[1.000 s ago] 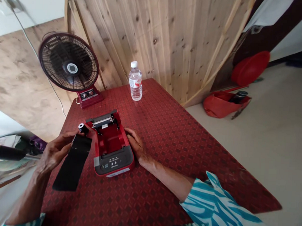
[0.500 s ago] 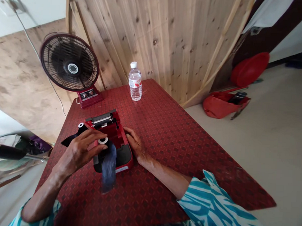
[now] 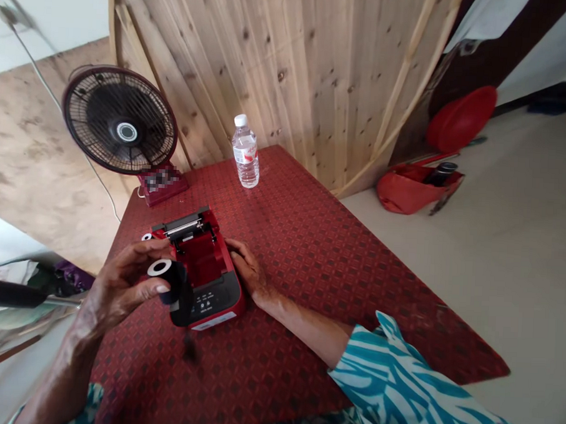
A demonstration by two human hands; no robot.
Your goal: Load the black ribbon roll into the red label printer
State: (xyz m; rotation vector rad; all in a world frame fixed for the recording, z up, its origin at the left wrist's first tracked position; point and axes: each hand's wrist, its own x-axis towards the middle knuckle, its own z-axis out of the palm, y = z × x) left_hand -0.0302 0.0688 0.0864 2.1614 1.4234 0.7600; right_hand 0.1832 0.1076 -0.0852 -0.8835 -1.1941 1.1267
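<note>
A small red and black printer (image 3: 235, 291) stands on the table with its lid raised, so its red inner compartment shows. My left hand (image 3: 125, 277) pinches a black roll (image 3: 167, 288) with a white core between thumb and fingers, above the printer's front left corner. A loose dark strip, blurred, hangs from this roll over the black front panel. My right hand (image 3: 247, 270) rests against the printer's right side, its fingers bent along the edge and partly hidden. Another white-cored roll (image 3: 146, 236) peeks out behind my left hand, mostly covered.
A dark red table fan (image 3: 122, 130) stands at the table's back left corner. Farther right is a clear water bottle (image 3: 246, 154). The table (image 3: 336, 289) has a red patterned top. On the floor to the right lie a red bag (image 3: 401, 192) and a red basin (image 3: 463, 120).
My left hand has drawn the black roll left and towards me, away from over the compartment. Its hanging strip has swung and shows less. My right hand stays at the printer's side.
</note>
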